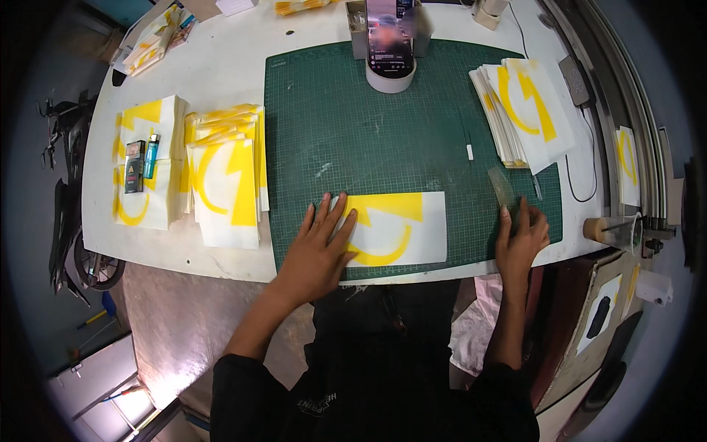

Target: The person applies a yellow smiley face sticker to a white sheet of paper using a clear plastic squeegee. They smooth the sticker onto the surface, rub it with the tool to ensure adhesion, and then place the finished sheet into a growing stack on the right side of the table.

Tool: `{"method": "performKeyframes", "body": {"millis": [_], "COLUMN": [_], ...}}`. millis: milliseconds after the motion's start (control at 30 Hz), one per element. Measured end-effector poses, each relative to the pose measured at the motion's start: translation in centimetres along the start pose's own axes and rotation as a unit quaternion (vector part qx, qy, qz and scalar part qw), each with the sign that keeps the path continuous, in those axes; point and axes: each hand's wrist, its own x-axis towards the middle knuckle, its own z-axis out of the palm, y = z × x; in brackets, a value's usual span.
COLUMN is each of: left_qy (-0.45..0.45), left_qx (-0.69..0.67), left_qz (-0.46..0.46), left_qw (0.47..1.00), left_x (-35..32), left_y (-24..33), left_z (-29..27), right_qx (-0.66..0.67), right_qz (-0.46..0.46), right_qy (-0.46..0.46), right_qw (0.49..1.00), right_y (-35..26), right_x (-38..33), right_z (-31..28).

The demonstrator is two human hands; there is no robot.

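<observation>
A white sheet with a yellow printed pattern (398, 228) lies on the green cutting mat (353, 125), near its front edge. My left hand (315, 247) rests flat over the sheet's left end, fingers spread. To the right of the sheet, my right hand (521, 234) is closed at the lower end of a short, clear plastic strip (501, 186), which points up and away over the mat. Beyond the right hand, a stack of similar yellow-and-white sheets (515, 114) sits on the mat's right side. A thin cutter-like tool (537, 186) lies just below that stack.
Two more stacks stand left of the mat, a near one (224, 177) and a farther-left one (169, 191) topped by a teal lighter (152, 156) and a dark box (134, 167). A phone (390, 44) stands at the back. A clear cup (615, 230) is at right.
</observation>
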Motion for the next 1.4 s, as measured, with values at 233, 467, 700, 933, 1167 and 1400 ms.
{"method": "performKeyframes", "body": {"millis": [233,467,700,933,1167,1400], "left_qy": [0.086,0.067,0.086,0.132,0.106,0.176], "left_qx": [0.02,0.039,0.033,-0.011,0.025,0.008], "left_qz": [-0.064,-0.082,-0.092,-0.078,-0.075,-0.088], "left_qw": [0.994,0.994,0.991,0.988,0.991,0.981], "left_x": [0.2,0.1,-0.5,0.3,-0.2,0.4], "left_y": [2.7,3.1,2.9,3.0,2.9,5.3], "left_z": [1.9,2.5,2.4,2.6,2.5,3.8], "right_qx": [0.188,0.323,0.158,0.284,0.165,0.274], "right_qz": [0.134,-0.05,-0.084,-0.193,-0.085,-0.084], "right_qy": [0.007,0.064,0.082,0.01,0.106,0.06], "right_qw": [0.973,0.943,0.98,0.939,0.977,0.956], "right_y": [0.1,-11.7,-7.5,-17.2,-8.7,-10.4], "right_x": [0.2,-7.9,-5.7,-4.4,0.7,1.0], "right_z": [-0.3,-0.2,0.8,2.6,5.1,1.1]}}
